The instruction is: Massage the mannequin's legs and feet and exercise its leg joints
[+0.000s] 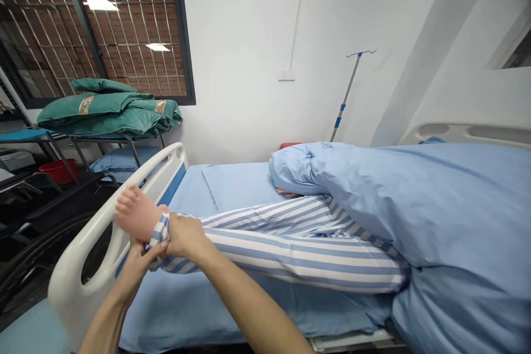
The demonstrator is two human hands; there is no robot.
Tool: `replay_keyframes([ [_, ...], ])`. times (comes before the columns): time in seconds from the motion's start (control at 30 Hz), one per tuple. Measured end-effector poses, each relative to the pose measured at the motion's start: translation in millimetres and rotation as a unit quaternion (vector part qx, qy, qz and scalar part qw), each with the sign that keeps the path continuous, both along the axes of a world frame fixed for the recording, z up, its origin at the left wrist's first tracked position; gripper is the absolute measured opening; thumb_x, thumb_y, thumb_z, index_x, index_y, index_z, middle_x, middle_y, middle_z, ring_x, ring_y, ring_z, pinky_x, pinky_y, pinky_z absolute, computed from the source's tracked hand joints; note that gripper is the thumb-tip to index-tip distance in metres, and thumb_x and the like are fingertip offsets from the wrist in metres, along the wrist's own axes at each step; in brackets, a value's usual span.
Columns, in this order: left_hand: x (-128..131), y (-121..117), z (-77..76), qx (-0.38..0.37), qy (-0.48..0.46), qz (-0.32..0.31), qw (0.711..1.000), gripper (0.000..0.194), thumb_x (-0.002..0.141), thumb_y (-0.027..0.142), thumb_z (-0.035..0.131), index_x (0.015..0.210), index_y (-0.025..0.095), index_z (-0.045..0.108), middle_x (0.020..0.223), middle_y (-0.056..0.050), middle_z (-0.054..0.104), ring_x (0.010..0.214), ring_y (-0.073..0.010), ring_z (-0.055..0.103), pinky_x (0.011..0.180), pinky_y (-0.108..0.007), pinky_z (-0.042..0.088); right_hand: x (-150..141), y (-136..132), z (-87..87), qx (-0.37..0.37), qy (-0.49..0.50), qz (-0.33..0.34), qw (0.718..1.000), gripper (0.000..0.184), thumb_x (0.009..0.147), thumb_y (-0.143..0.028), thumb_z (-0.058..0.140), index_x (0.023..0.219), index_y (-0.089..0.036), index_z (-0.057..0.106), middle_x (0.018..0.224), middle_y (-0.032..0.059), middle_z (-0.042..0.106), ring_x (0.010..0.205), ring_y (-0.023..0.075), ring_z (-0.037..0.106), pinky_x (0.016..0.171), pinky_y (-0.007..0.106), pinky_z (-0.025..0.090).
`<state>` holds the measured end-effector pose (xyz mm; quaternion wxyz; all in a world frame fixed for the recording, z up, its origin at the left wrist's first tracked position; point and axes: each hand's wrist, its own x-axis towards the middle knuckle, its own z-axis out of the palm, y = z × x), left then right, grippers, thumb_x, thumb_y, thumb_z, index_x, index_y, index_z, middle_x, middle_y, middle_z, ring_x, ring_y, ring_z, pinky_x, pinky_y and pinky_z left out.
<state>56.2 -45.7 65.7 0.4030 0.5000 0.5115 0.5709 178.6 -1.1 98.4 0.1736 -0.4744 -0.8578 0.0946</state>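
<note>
A person lies on a hospital bed under a light blue blanket. One leg in blue-and-white striped trousers stretches toward the white footboard. The bare foot sticks out past the cuff. My right hand is closed around the trouser cuff at the ankle from above. My left hand pinches the same cuff from below, under the heel.
A wheelchair wheel stands left of the footboard. Folded green bedding lies on a rack by a dark window. A red basin sits below it. An IV pole rises behind the bed by the white wall.
</note>
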Motion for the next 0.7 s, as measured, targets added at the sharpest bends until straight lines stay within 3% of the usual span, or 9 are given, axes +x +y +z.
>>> replay_keyframes([
  [0.13,-15,1,-74.6,-0.1,-0.086,0.036,0.991,0.066,0.059,0.037,0.07,0.118,0.022,0.043,0.117,-0.008,0.056,0.112,-0.0243,0.051,0.091,-0.036,0.044,-23,7,-71.3,-0.046,-0.037,-0.008,0.998,0.067,0.051,-0.045,0.067,0.107,-0.012,0.047,0.092,0.0139,0.065,0.08,0.0294,0.063,0.066,0.037,0.05],
  [0.23,-23,2,-127.3,-0.167,-0.095,0.043,0.98,0.063,0.055,0.036,0.072,0.112,0.021,0.049,0.111,-0.009,0.061,0.109,-0.026,0.053,0.089,-0.037,0.046,-34,9,-121.8,-0.067,-0.058,-0.018,0.996,0.065,0.051,-0.041,0.068,0.106,-0.011,0.049,0.092,0.0139,0.064,0.081,0.029,0.063,0.068,0.038,0.05],
  [0.37,-28,6,-173.9,-0.182,-0.103,0.067,0.976,0.06,0.053,0.041,0.072,0.105,0.018,0.054,0.102,-0.009,0.064,0.107,-0.0283,0.054,0.091,-0.039,0.046,-41,9,-161.1,-0.079,-0.083,-0.024,0.993,0.06,0.054,-0.038,0.066,0.106,-0.011,0.05,0.092,0.0136,0.064,0.083,0.0272,0.062,0.071,0.04,0.05],
  [0.43,-29,10,-184.0,-0.174,-0.113,0.062,0.976,0.061,0.051,0.042,0.073,0.103,0.017,0.055,0.098,-0.008,0.065,0.106,-0.0287,0.055,0.092,-0.04,0.045,-42,10,-166.9,-0.075,-0.087,-0.025,0.993,0.059,0.055,-0.037,0.066,0.105,-0.011,0.05,0.093,0.0136,0.063,0.083,0.0265,0.062,0.072,0.039,0.05],
  [0.53,-30,13,-185.7,-0.175,-0.112,0.044,0.977,0.065,0.047,0.044,0.074,0.103,0.017,0.056,0.095,-0.008,0.066,0.105,-0.0298,0.055,0.093,-0.041,0.044,-43,10,-167.0,-0.074,-0.094,-0.026,0.992,0.057,0.055,-0.036,0.065,0.105,-0.011,0.049,0.093,0.0135,0.063,0.083,0.0269,0.062,0.072,0.039,0.05],
  [0.7,-29,5,-161.7,-0.163,-0.092,0.064,0.98,0.07,0.049,0.046,0.072,0.112,0.023,0.05,0.107,-0.007,0.063,0.109,-0.0292,0.053,0.091,-0.039,0.046,-40,6,-145.7,-0.066,-0.087,-0.017,0.994,0.056,0.056,-0.038,0.064,0.103,-0.011,0.05,0.09,0.0135,0.064,0.081,0.0276,0.063,0.069,0.039,0.051],
])
